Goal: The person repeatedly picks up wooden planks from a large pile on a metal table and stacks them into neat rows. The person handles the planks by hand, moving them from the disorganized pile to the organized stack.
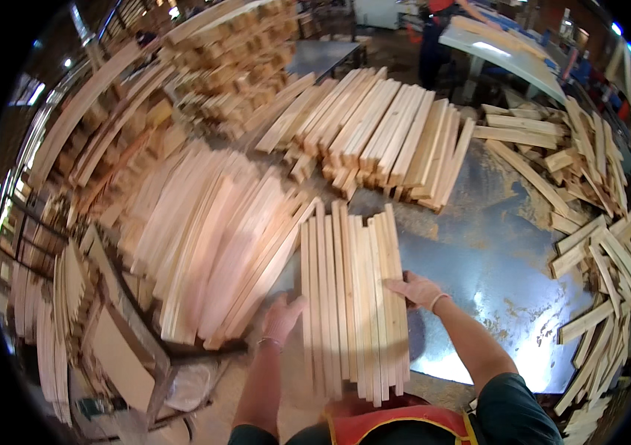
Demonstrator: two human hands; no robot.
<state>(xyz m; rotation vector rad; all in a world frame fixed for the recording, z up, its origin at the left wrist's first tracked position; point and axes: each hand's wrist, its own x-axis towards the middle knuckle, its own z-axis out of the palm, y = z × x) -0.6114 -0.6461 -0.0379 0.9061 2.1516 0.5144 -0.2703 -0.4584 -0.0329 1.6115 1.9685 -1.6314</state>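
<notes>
A row of narrow wooden strips point(352, 297) lies side by side in front of me, their near ends reaching toward my red apron with yellow trim. My left hand point(283, 317), in a pale glove, presses against the left side of this bundle. On the opposite side my right hand point(418, 290), gloved too, grips the edge with its fingers over the outermost strips. The bundle is held between both hands; fingers on the underside are hidden. The strips' far ends are uneven.
Left of the bundle is a wide stack of planks point(212, 237). Behind lies a pile of squared lengths point(382, 133) on the metal table point(471, 259), which carries sawdust. Offcuts point(597, 252) heap up along the right. A person in dark trousers point(434, 52) stands by a far white-topped table point(493, 48).
</notes>
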